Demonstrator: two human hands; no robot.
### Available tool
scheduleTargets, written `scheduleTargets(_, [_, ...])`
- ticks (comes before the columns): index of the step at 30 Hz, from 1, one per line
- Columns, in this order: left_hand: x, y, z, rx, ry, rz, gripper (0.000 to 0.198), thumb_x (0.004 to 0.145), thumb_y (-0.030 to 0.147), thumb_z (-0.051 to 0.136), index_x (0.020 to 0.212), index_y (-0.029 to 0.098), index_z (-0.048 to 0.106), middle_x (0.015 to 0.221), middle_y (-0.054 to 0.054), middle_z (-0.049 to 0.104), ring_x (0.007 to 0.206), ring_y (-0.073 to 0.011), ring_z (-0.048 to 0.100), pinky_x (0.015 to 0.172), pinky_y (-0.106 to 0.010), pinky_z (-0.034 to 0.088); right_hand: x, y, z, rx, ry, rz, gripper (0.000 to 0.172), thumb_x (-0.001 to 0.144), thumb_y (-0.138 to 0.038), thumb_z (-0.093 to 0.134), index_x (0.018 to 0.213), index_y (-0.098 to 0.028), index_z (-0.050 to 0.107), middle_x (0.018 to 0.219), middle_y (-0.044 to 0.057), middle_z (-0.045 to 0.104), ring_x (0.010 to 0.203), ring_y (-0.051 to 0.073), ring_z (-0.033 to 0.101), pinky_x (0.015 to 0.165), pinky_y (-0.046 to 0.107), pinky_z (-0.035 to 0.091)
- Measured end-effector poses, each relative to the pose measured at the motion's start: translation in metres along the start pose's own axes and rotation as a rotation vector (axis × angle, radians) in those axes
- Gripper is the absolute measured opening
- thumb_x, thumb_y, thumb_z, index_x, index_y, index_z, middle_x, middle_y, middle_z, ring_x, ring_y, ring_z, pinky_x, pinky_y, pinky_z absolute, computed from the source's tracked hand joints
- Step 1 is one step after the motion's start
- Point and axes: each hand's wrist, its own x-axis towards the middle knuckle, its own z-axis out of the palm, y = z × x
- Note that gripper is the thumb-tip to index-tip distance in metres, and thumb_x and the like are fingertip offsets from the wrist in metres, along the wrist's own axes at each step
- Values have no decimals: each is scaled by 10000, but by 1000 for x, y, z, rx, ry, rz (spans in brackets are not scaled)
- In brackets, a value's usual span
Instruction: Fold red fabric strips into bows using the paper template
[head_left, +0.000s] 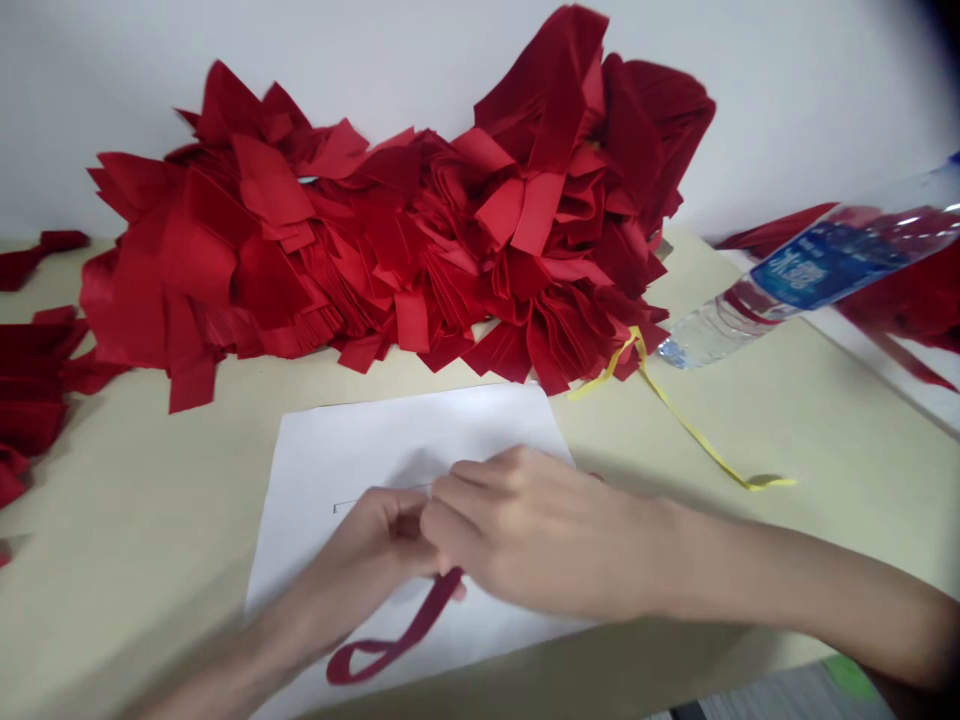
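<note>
Over a white sheet of paper [315, 450], my left hand [382, 535] and my right hand [510, 530] meet with their fingers closed together. A dark red ribbon [420, 625] comes out from beneath the fingers and hangs toward me, ending in a loop. Both hands pinch at the ribbon, though the right hand covers most of the grip and the ribbon's upper part. The paper carries a thin printed line. Just beyond it lies a big heap of red ribbon strips [360, 250], many of them folded and bundled.
A clear water bottle [810, 265] with a blue label lies tilted at the right. A yellow strip [690, 430] curls on the table [847, 480] before it. More red strips [34, 385] lie at the left edge, and others [919, 300] behind the bottle. A pale wall rises behind.
</note>
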Motion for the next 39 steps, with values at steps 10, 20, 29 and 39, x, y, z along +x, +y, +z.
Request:
scheduleTargets(10, [2,-6,-14,-451,-139,56,118,747,221,700,704,128,641,691,-34,689,590,-105,618,635,-216,466,-27,-5,14,144,251,337,211,887,-65,380,789,-136,553,693,15,600,581,113,525,507,237,376])
scheduleTargets(20, [-6,-6,2,-22,-393,-212,59,644,146,685,615,127,637,591,-32,677,446,-125,581,489,-227,401,-11,18,22,644,20,105,101,806,-51,505,844,-136,545,795,-1,624,687,89,552,644,206,428])
scheduleTargets(29, [0,5,-10,-27,170,88,82,720,191,675,675,154,617,639,0,659,636,-139,589,656,-239,442,-16,-3,5,-132,206,126,304,906,-63,292,761,-129,551,662,39,542,555,129,456,490,253,336])
scheduleTargets(39, [4,-5,-14,-359,-100,70,126,840,205,597,935,157,663,829,-37,630,746,-118,575,674,-196,435,-30,7,22,274,27,446,200,804,-4,420,869,-148,542,802,24,631,652,109,571,582,215,412])
